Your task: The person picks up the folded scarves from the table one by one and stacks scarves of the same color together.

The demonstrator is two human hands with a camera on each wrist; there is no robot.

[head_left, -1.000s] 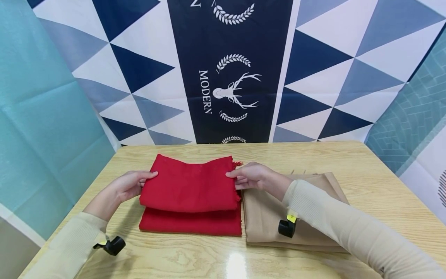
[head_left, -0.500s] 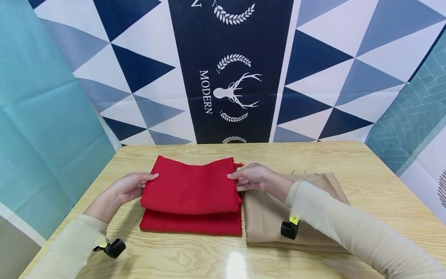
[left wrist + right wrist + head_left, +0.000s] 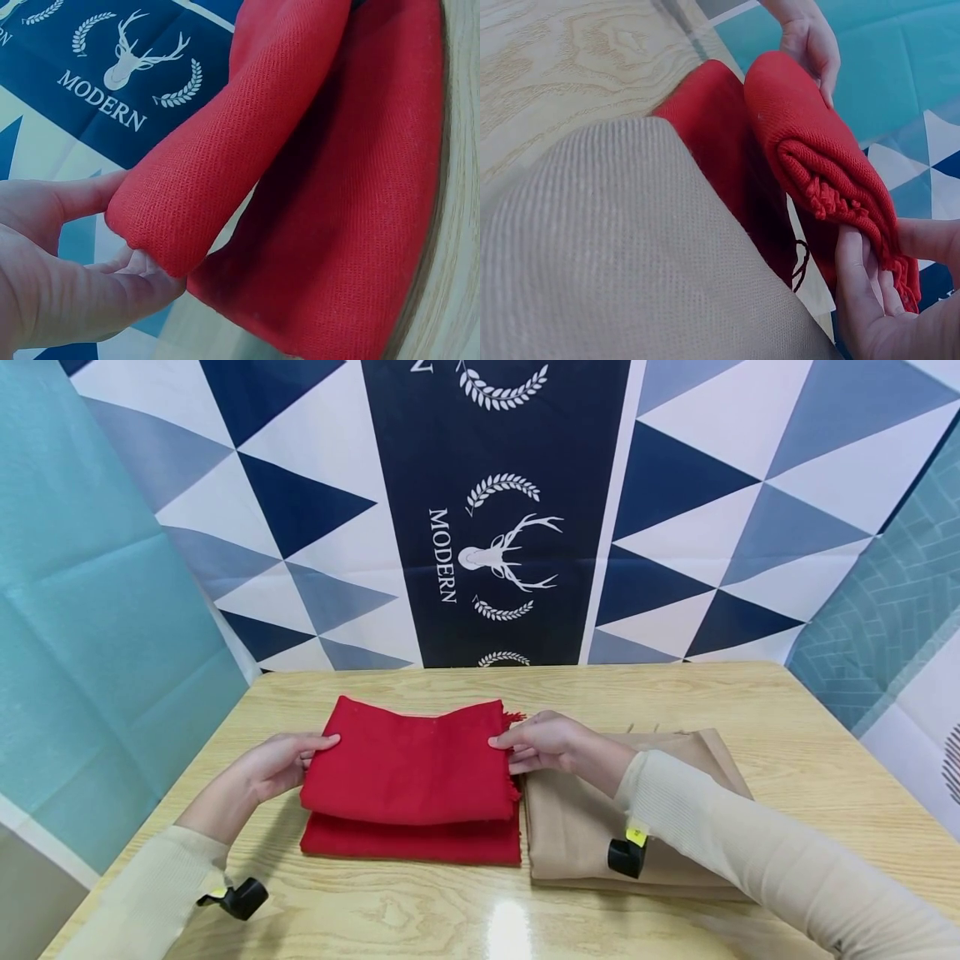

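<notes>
A person in cream long sleeves sits at a light wooden table [image 3: 787, 752], both hands on a folded red scarf [image 3: 408, 768] that lies left of the table's centre. The scarf is doubled over: its lower layer rests flat on the wood, and the upper fold is lifted a little above it, held at each end.

The left hand [image 3: 273, 764] grips the left end of the raised fold, thumb on top and fingers curled underneath. From the left wrist camera, the thick rolled edge of the red scarf [image 3: 202, 180] sits pinched between thumb and fingers of the left hand [image 3: 67, 270].

The right hand [image 3: 543, 743] holds the right end the same way, thumb above and fingers below. In the right wrist view the fingers of the right hand [image 3: 877, 300] support the bunched layers, where a short red fringe [image 3: 832, 199] shows at the scarf's edge.

Just to the right of the red scarf, touching its side, lies a folded tan cloth [image 3: 577, 827], flat on the table. The right forearm passes over it.

A small black device with a yellow tag is strapped at each wrist. Behind the table hangs a backdrop [image 3: 495, 510] of navy, grey and white triangles, with a white stag's head and the word MODERN.
</notes>
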